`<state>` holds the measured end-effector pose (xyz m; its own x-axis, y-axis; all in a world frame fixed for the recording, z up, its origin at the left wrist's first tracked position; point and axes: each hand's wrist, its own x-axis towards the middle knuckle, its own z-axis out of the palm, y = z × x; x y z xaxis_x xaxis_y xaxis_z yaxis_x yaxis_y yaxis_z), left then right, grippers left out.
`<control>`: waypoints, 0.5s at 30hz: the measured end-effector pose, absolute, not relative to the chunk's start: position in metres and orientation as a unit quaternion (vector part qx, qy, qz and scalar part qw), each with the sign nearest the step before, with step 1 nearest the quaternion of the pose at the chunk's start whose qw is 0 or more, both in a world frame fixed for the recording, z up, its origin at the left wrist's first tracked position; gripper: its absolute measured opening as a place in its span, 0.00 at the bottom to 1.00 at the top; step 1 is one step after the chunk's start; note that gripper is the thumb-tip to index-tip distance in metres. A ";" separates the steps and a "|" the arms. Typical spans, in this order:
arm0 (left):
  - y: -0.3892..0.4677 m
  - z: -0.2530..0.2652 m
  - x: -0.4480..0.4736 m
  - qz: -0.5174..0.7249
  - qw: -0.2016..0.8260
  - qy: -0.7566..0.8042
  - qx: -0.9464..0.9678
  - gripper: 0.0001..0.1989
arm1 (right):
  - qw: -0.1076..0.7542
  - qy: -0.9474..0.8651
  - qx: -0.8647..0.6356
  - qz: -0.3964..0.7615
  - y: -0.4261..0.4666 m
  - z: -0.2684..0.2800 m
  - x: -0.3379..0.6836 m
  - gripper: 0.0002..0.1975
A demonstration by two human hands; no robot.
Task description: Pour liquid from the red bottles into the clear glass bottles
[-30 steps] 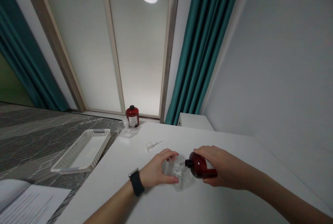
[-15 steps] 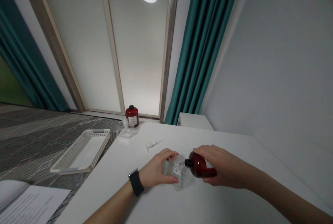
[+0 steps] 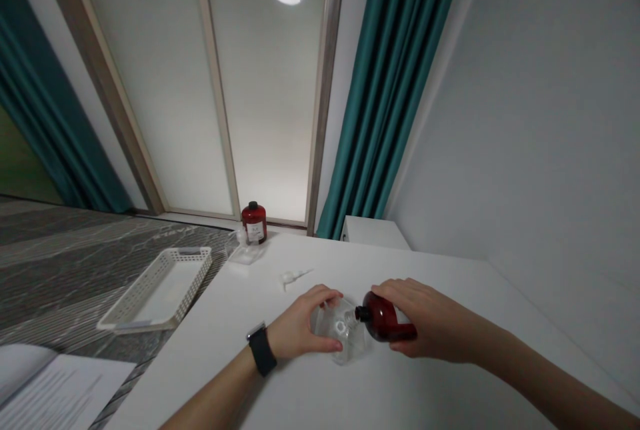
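My left hand (image 3: 313,323) curves around a clear plastic bottle (image 3: 350,343) that stands uncapped on the white table (image 3: 280,377). Thumb and fingers grip its sides. In my right hand (image 3: 425,317) is a dark red bottle (image 3: 383,317), tipped nearly level with its black neck pointing left. That neck meets or hovers right at the clear bottle's mouth; whether they touch I cannot tell. Liquid inside the clear bottle is hard to make out. A white pump head (image 3: 295,278) with its thin tube lies on the table beyond my left hand.
At the table's far left corner stand another red bottle (image 3: 255,223) with a black cap and a clear bottle (image 3: 245,253) with a white pump. A white basket (image 3: 193,283) and an open book (image 3: 65,390) are left of the table. A white cabinet (image 3: 375,233) is behind it.
Both hands and both bottles keep nearly the same position. Only the glints inside the clear bottle look slightly different.
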<state>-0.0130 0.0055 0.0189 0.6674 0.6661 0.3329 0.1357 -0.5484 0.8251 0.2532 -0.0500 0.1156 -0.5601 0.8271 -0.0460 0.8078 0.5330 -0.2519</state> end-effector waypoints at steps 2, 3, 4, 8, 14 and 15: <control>0.006 0.019 -0.013 0.325 0.408 0.243 0.818 0.36 | 0.040 -0.876 -0.465 0.120 -0.050 0.115 0.254 0.30; 0.006 0.019 -0.013 0.324 0.407 0.242 0.819 0.36 | 0.040 -0.876 -0.465 0.119 -0.050 0.114 0.254 0.30; 0.006 0.019 -0.013 0.324 0.407 0.242 0.819 0.36 | 0.040 -0.877 -0.465 0.118 -0.050 0.114 0.254 0.30; 0.006 0.017 -0.014 0.331 0.401 0.243 0.819 0.36 | 0.044 -0.878 -0.463 0.117 -0.050 0.113 0.253 0.29; 0.006 0.016 -0.013 0.336 0.399 0.240 0.819 0.36 | 0.040 -0.875 -0.468 0.118 -0.050 0.115 0.251 0.29; 0.006 0.016 -0.013 0.335 0.399 0.242 0.819 0.36 | 0.041 -0.875 -0.467 0.118 -0.050 0.115 0.252 0.30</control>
